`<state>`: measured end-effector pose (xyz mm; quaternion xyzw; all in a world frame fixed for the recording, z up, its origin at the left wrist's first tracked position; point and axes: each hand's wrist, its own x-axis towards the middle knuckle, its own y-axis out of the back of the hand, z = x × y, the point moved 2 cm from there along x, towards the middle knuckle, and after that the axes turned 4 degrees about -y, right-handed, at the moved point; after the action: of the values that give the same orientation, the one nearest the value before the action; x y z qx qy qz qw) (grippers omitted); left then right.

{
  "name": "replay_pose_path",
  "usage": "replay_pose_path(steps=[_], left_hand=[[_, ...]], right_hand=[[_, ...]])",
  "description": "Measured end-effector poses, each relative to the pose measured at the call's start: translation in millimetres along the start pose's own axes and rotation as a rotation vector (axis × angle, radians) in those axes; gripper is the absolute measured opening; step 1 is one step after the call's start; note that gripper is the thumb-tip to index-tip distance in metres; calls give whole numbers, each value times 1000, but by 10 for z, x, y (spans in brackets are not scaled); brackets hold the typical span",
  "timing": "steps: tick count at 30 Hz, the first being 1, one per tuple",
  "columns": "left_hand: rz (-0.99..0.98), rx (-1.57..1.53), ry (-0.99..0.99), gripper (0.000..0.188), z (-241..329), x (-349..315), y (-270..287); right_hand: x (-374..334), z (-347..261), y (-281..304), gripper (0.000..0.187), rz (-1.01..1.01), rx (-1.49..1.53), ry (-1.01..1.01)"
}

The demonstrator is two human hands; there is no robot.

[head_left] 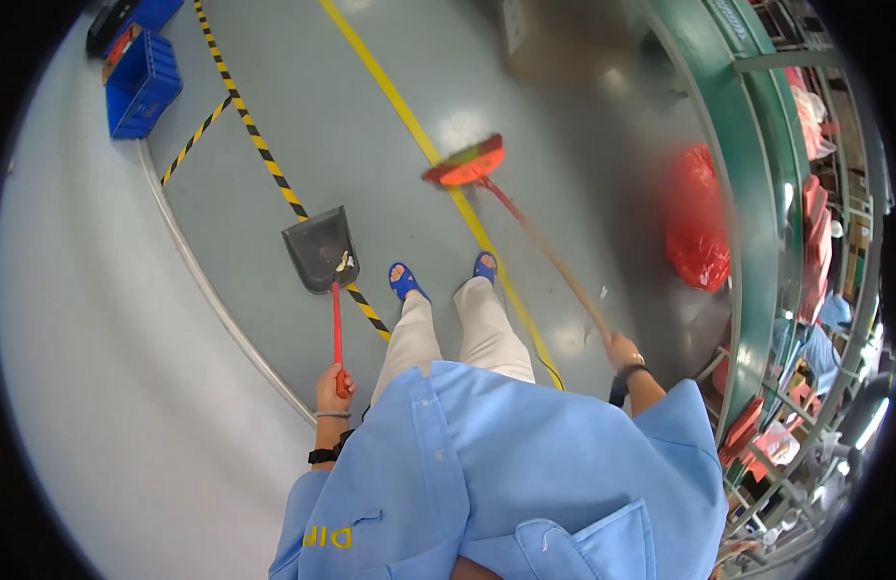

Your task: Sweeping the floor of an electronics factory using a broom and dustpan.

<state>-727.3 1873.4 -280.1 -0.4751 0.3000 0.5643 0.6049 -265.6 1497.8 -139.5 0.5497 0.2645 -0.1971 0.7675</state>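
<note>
In the head view, the left hand (334,387) has its grip wrapped around the lower end of a red handle, and that handle runs straight up from the grip to a dark grey dustpan (319,249), which rests on the grey floor (370,126) well ahead of the hand. A small pale scrap of debris (343,261) lies inside the pan near its rear edge, just above where the handle joins. The right hand (624,350) has its grip closed around the top of a long wooden pole, and from that grip the pole slants up and to the left to the broom (467,162), whose red and green head is blurred and sits over a yellow floor line (399,101). Between the two grips stand the person's feet in blue sandals (405,281), with pale trousers and a light blue shirt below them. A black-and-yellow striped tape line (264,155) passes just beside the dustpan. Far beyond the left grip sits a blue crate (141,85). To the right of the right grip lies a red bag (697,217), next to a green conveyor frame (748,193).
</note>
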Motion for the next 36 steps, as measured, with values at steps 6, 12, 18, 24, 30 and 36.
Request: replay_pose_path(steps=[6, 12, 18, 24, 30, 36], left_hand=[[-7, 47, 48, 15, 56, -67, 22], [-19, 81, 60, 15, 77, -89, -188], [50, 119, 51, 12, -99, -493, -504], [124, 188, 68, 11, -18, -703, -1273], [100, 267, 124, 11, 117, -490, -2134], [54, 311, 146, 11, 228, -530, -2825]], right_hand=[[-602, 392, 222, 46, 25, 78, -40], [249, -845, 1102, 38, 113, 304, 186], [1677, -2554, 1919, 44, 89, 350, 316], [2288, -2123, 2190, 42, -48, 391, 247], [1726, -2, 1062, 41, -48, 131, 240], [689, 1088, 980, 47, -85, 385, -121]])
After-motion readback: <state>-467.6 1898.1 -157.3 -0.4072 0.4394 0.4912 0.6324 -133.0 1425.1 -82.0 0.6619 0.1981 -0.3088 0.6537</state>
